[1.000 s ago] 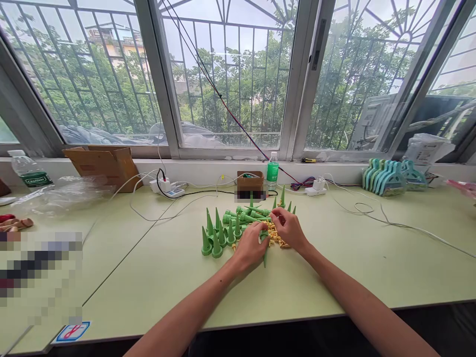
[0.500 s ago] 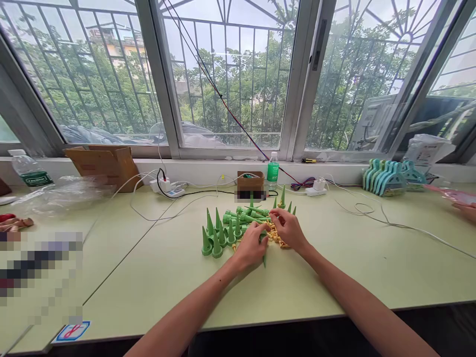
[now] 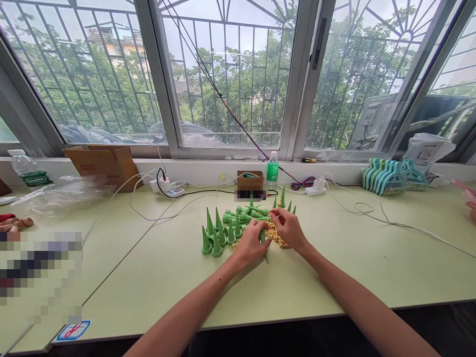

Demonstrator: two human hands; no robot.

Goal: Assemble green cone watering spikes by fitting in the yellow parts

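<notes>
My left hand (image 3: 253,245) is closed around a green plastic spike (image 3: 266,254), whose pointed end sticks out below the fingers. Beside it, my right hand (image 3: 288,226) is closed with thumb and fingertips pinched together; anything between them is too small to make out. A heap of small yellow plastic parts (image 3: 274,237) lies under and between both hands. To the left, several green cone-shaped spikes (image 3: 217,246) stand upright on wide round bases. More green spikes (image 3: 243,215) lie in a pile behind my left hand, and a few upright ones (image 3: 283,197) stand behind my right.
Along the back of the pale table (image 3: 178,292) are a small brown box (image 3: 250,181), a green-labelled bottle (image 3: 272,169), power strips and loose cables (image 3: 386,220). Blue-green hangers (image 3: 390,178) stand back right. A cardboard box (image 3: 104,166) and plastic wrap (image 3: 63,196) are left. Another person's hand (image 3: 472,210) shows far right.
The green spike in my left hand has tilted slightly, its tip shifting right and up. My right hand has hardly moved. The other person's hand at far right has moved further out of view.
</notes>
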